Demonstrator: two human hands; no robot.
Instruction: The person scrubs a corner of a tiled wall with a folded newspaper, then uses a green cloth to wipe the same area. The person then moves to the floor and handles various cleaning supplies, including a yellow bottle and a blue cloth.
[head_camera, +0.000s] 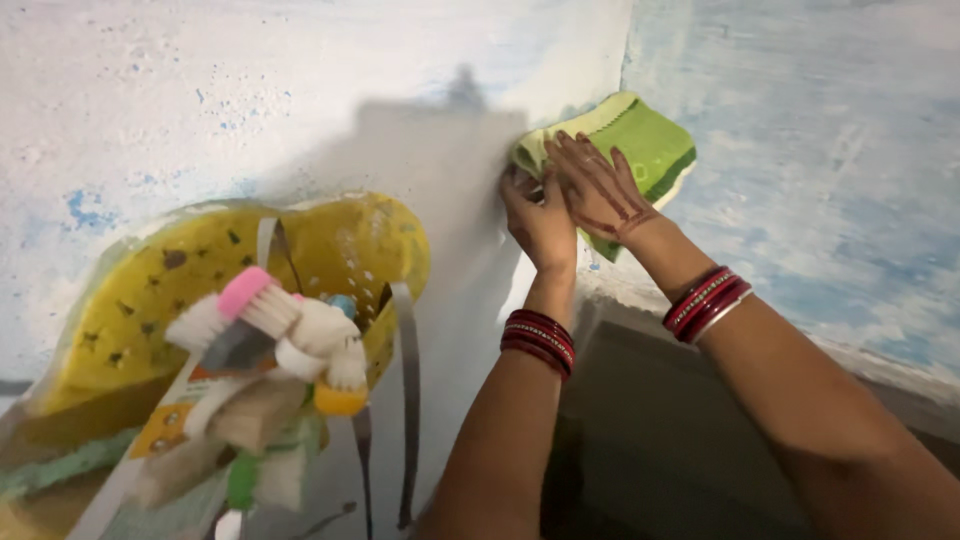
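A green cloth with a pale edge is pressed into the corner where two worn white-and-blue walls meet. My right hand lies flat on the cloth with fingers spread. My left hand grips the cloth's left edge against the wall. Both wrists carry red bangles.
A yellow perforated plastic holder hangs on the left wall. It holds several toothbrushes, a tube and other small items. Grey straps hang from it. A dark ledge runs below the right wall.
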